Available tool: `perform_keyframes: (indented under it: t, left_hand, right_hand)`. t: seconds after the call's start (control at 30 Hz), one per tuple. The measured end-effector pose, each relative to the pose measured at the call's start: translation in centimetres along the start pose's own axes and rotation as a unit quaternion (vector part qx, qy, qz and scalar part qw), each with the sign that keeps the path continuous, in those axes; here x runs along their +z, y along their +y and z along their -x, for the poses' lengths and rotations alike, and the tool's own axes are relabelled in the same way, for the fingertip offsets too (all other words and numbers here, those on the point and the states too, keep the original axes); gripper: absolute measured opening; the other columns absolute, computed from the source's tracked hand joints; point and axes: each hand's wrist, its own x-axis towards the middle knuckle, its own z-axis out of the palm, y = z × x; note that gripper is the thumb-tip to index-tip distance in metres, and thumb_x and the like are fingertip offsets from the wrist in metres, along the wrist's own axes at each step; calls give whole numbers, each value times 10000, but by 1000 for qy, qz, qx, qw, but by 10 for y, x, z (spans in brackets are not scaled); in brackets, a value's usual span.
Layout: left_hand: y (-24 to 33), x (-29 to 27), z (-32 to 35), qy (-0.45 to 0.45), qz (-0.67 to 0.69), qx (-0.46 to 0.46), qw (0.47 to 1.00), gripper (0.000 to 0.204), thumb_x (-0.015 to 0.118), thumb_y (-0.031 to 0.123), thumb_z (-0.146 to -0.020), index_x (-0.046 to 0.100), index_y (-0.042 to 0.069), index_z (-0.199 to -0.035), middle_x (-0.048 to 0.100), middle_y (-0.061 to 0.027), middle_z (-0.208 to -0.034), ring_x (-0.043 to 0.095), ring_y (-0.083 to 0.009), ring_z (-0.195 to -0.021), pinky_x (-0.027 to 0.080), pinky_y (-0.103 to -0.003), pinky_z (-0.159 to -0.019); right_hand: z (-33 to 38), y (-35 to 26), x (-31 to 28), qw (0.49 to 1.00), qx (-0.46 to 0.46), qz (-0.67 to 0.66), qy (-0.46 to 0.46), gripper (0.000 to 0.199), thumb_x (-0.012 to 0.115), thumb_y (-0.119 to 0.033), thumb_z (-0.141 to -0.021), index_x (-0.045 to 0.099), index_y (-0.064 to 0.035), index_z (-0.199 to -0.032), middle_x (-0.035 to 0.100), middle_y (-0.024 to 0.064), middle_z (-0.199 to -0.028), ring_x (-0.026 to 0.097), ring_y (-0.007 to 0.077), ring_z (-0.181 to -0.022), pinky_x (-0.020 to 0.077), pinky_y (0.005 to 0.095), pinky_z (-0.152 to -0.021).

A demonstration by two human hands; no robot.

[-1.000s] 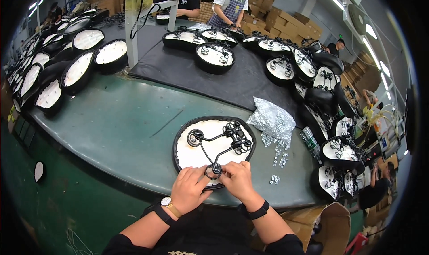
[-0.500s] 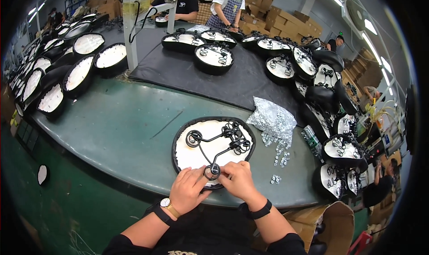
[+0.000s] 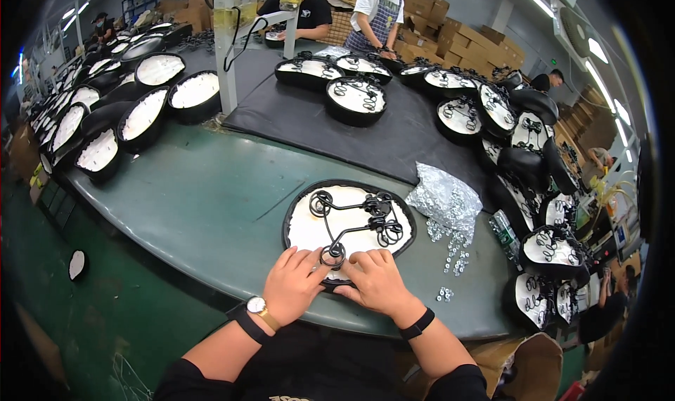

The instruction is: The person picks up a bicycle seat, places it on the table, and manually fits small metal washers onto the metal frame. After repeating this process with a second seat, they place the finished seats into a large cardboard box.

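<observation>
Head view, bench: green workbench (image 3: 211, 183) with a curved near edge; black mat (image 3: 302, 112) over its far part.
Upright: pale post (image 3: 226, 63) at the mat's left end, blocking part of the background.
Left stock: many black-rimmed saddles (image 3: 144, 114), white undersides showing, crowded and overlapping.
Right stock: sprung saddles (image 3: 552, 248) bearing black wire, piled along the bench's right side.
Fasteners: clear plastic bag (image 3: 444, 195) of silvery nuts, just right of the work saddle (image 3: 304, 225); loose nuts (image 3: 458, 245) trail from it toward the near edge.
Packet: green-and-clear packet (image 3: 504, 233) beside the right stock.
Carton: open cardboard box (image 3: 543, 366) below the bench's right end.
Co-workers: person in a plaid apron (image 3: 380, 21) and person in a black shirt (image 3: 313, 17), both at the far side.
Obstruction: left hand (image 3: 292, 286) and right hand (image 3: 376, 283) cover parts of the near rim; the bag occupies the space beside the right rim.
Saddle position: on the green surface, directly before the person, underside up.
Saddle appearance: black edge, white base, black wire frame (image 3: 348, 206) on top; single coils left and near, clustered coils right.
Left fingers: close together, bent, tips at the near coil (image 3: 333, 254); cannot tell whether they pinch it.
Right fingers: curled beside the same coil, thumb low at the near rim; grip cannot be told.
</observation>
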Motion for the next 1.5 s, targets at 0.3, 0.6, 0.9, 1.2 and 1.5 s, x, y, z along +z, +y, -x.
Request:
perform_keyframes:
  t: [0.3,0.6,0.9,1.2,1.5]
  left_hand:
    - [33,15,1,19,11,-155,988,647,774,174,-737,589,85,-1351,531,-154,-1398,443,-357,-1354,253,-607,-1173]
    - [27,25,4,15,62,-163,985,668,758,159,-750,567,121,-1389,523,-136,-1384,443,-346,-1351,189,-619,-1193]
    - [17,24,7,20,119,-166,979,684,813,79,-742,573,114,-1382,563,-99,-1378,529,-313,-1288,197,-648,-1204]
    - [22,15,0,2,16,-136,991,667,828,144,-735,598,164,-1361,575,-65,-1351,567,-263,-1233,242,-626,-1189]
    - [11,21,1,-9,51,-134,990,748,844,181,-744,524,60,-1409,579,-96,-1343,547,-301,-1257,212,-653,-1200]
  right_hand:
    - [0,-6,7,999,20,-30,13,389,786,-409,-812,716,-122,-1065,619,25,-1030,565,243,-923,413,412,-840]
    - [4,-10,11,999,19,-25,21,402,789,-376,-816,708,-84,-1080,629,34,-1053,572,235,-943,412,418,-856]
    - [-7,-8,5,999,13,26,15,509,667,-579,-873,708,-84,-981,565,47,-941,548,236,-894,397,421,-841]
    - [-1,-8,12,1000,1,20,23,507,684,-563,-864,721,-78,-1008,599,36,-978,548,230,-917,411,430,-862]
    - [17,-4,23,994,20,-69,84,476,779,-457,-823,716,-80,-1106,614,42,-1006,568,251,-962,417,414,-865]
